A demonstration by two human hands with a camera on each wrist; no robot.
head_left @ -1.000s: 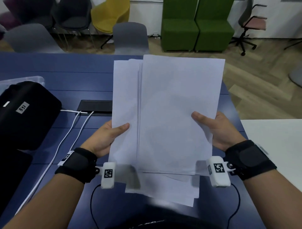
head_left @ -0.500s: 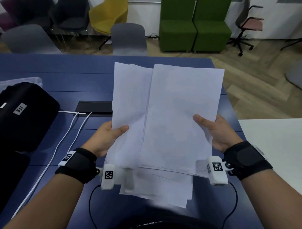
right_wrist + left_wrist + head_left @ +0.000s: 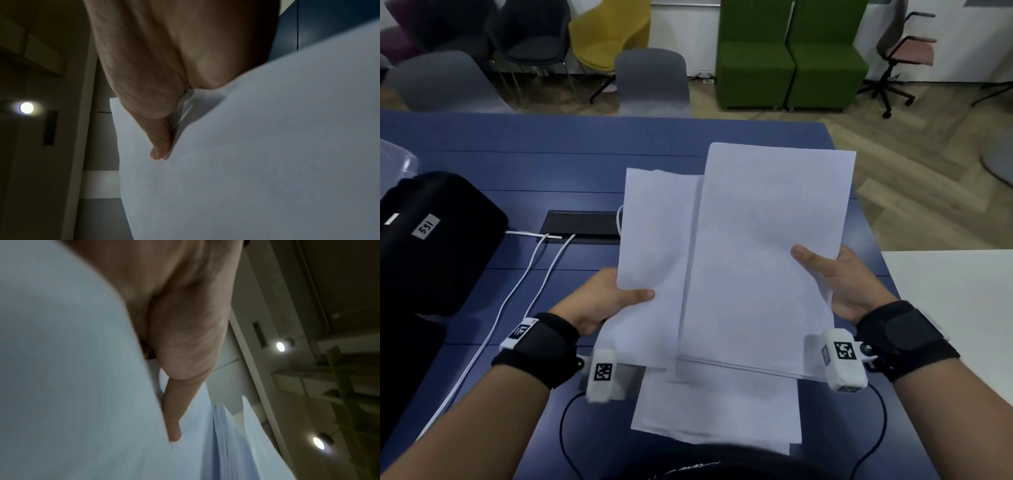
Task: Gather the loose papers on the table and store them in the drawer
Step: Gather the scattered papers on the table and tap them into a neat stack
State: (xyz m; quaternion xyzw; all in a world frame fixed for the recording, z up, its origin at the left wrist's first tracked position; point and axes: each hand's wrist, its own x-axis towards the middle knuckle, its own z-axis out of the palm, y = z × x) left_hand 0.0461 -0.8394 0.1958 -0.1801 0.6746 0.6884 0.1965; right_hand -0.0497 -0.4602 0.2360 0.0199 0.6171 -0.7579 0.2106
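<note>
White papers, uneven, are held above the blue table; left hand and right hand pinch their edges. Squaring comes next, I judge; no drawer shows.

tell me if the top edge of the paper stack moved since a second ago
Yes. The paper stack has dropped: its top edge, earlier level with the blue table's far edge, now sits well below it, nearer the person.

Wood floor; green sofas; grey chair.
</note>
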